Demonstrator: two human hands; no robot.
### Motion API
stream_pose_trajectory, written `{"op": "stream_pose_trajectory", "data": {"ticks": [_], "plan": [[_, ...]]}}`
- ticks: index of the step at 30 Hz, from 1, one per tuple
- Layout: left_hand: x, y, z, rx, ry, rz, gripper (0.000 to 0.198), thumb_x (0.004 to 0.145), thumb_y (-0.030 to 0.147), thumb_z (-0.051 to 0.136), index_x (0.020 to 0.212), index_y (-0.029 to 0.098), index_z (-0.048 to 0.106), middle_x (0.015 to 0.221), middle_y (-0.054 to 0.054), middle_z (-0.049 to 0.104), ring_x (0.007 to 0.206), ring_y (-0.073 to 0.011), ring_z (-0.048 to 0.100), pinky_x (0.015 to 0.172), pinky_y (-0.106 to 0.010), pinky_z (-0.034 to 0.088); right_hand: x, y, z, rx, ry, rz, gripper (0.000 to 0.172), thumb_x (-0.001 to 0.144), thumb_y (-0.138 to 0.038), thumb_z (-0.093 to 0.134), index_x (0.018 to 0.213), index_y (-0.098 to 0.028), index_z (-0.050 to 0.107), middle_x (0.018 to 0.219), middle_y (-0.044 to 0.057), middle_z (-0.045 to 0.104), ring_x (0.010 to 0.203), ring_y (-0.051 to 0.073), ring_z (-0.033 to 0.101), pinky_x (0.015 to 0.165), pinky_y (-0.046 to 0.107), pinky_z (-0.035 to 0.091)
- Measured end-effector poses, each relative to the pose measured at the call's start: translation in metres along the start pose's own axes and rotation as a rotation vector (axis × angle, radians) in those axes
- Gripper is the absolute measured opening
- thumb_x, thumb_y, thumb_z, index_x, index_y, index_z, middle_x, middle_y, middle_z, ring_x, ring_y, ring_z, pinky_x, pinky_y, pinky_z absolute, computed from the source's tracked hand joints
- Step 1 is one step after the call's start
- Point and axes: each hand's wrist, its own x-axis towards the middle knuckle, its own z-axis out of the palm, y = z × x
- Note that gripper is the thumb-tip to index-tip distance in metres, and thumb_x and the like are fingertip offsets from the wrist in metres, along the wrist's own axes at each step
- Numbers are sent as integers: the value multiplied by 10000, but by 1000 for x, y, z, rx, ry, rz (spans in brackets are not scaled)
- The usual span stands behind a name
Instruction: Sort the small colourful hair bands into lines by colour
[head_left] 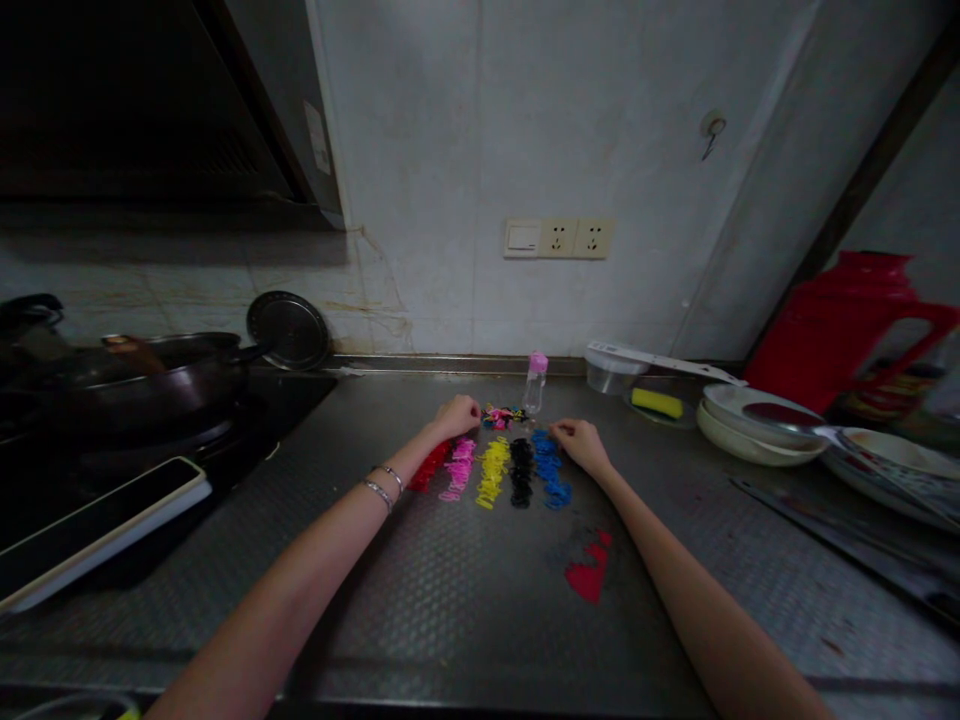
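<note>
Small, looped bands, seemingly rubber bands, lie in columns by colour: red bands [427, 470], pink bands [458, 468], yellow bands [493, 472], black bands [521, 473] and blue bands [552, 470]. Behind them is a mixed-colour pile of bands [504, 416]. My left hand [457, 413] is closed, fingertips at the pile's left edge, its forearm passing over part of the red column. My right hand [582, 442] has its fingers pinched together beside the top of the blue column. Whatever either hand holds is too small to make out.
A clear bottle with a pink cap [535, 382] stands behind the pile. Red scraps [589, 570] lie in front on the metal counter [420, 620]. To the right are a yellow sponge [657, 403], bowls [750, 440] and a knife [832, 535]; a phone-like slab [105, 530] and pan [165, 380] sit left.
</note>
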Motion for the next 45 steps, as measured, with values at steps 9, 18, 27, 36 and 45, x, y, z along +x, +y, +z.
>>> {"op": "stream_pose_trajectory", "data": {"ticks": [9,18,27,36,45], "plan": [[20,38,5,-27,-6,30,169,654,246,577,721,144,692,720,-63,665,634,-137,572,641,-230,434,3,4,3,28,11,44,358,735,-387,424,744,-135,679,534,42,616,519,154,557,504,224,363],[25,103,53,-7,-126,170,221,665,229,546,819,174,695,794,-72,675,707,-161,601,671,-246,453,3,6,1,38,20,33,314,716,-343,434,709,-135,669,516,40,614,540,157,566,523,223,373],[25,101,60,18,-125,146,211,654,217,559,805,165,698,777,-73,675,694,-160,597,638,-234,443,3,6,-1,81,65,84,356,715,-398,435,706,-127,667,489,34,598,473,137,524,471,212,351],[24,64,29,-123,-64,80,198,653,217,560,771,144,700,683,-49,664,611,-124,570,590,-207,417,5,8,-2,71,113,86,339,701,-369,447,734,-127,682,616,59,646,584,161,567,555,235,397],[9,-16,-19,-183,90,-26,208,624,165,545,734,85,703,675,-67,661,605,-136,555,575,-218,406,10,4,-16,-42,-169,-43,328,607,-168,504,877,-143,689,619,16,628,524,115,508,542,219,398]]}}
